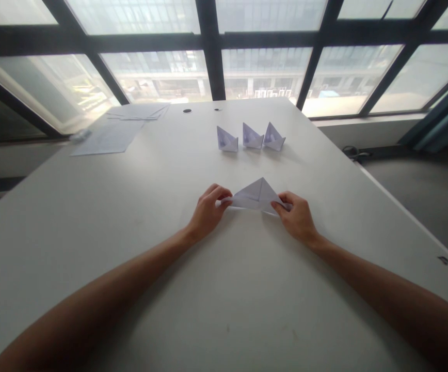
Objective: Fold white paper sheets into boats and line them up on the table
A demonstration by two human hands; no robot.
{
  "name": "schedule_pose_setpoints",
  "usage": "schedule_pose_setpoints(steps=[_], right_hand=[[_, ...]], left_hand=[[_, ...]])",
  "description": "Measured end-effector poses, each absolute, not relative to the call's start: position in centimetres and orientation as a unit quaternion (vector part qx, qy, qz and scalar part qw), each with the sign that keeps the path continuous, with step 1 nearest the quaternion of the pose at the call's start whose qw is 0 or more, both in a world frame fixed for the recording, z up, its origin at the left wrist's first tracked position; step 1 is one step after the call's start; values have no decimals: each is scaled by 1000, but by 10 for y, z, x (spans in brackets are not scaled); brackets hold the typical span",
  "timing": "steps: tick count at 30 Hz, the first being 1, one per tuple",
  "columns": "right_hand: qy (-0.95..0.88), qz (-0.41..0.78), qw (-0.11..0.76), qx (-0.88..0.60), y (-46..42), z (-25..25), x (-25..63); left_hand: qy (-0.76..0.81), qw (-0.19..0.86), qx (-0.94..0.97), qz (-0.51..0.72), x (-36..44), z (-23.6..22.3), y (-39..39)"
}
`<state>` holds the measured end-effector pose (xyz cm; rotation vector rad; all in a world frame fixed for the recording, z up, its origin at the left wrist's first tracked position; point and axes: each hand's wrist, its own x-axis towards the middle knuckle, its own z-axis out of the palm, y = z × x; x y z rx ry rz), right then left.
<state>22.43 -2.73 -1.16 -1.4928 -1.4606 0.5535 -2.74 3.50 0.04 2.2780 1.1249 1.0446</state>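
Between my two hands is a sheet of white paper (258,194) folded into a triangle, its peak pointing away from me and a strip along its near edge. My left hand (212,206) pinches the left corner of the paper between thumb and fingers. At the right corner, my right hand (296,214) grips it with the thumb on top and the fingers behind. Beyond the hands, three folded paper boats stand in a row: a left one (227,142), a middle one (252,138) and a right one (274,139).
The white table (150,310) carries loose white sheets (108,137) at its far left. A round dark cable hole (187,111) lies near the far edge. Dark-framed windows (210,51) rise behind the table, and a blue-grey curtain (441,119) hangs at right.
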Motion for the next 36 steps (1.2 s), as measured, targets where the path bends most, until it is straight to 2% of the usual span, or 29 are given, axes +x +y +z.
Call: schedule_pose_setpoints(steps=[5,22,36], right_hand=[[-596,225,474,-608,-28,-12,225],[-596,220,480,-606,-29,-10,224],[-597,222,476,-606,-28,-10,224]], left_hand=[[411,212,792,399,-28,-1,35],[402,249,803,363,-27,-4,37],[406,202,831,321,-28,-5,35]])
